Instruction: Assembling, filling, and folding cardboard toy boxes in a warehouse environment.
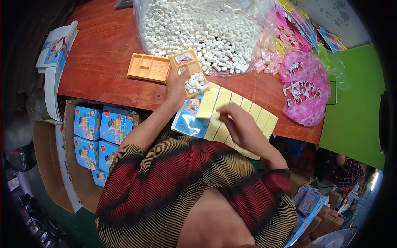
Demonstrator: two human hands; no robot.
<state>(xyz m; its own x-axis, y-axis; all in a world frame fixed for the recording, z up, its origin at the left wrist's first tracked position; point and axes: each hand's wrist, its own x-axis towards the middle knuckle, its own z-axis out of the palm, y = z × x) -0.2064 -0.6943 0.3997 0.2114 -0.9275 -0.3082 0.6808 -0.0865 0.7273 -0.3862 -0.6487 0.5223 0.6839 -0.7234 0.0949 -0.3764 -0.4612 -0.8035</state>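
My left hand (177, 89) grips a tan plastic tray (179, 58) with compartments. Small white cubes (195, 84) fill its near compartment, and a small packet (184, 58) lies in the far one. Under and to the right of the tray is a stack of pale yellow sheets (247, 108) with dividing lines, and a glossy blue printed label (191, 124) at its left end. Over those sheets hovers my right hand (240, 125), fingers curled inward; whatever they may pinch is hidden. An identical-looking tan tray (145, 67), without cubes, rests on the table left of my left hand.
A clear bag (142, 35) of white cubes spreads across the far table (99, 53). At right are pink pieces (271, 58), a pink bag (304, 113) of small packets and a green panel (351, 111). Blue boxes (87, 124) fill a carton (70, 144) at lower left.
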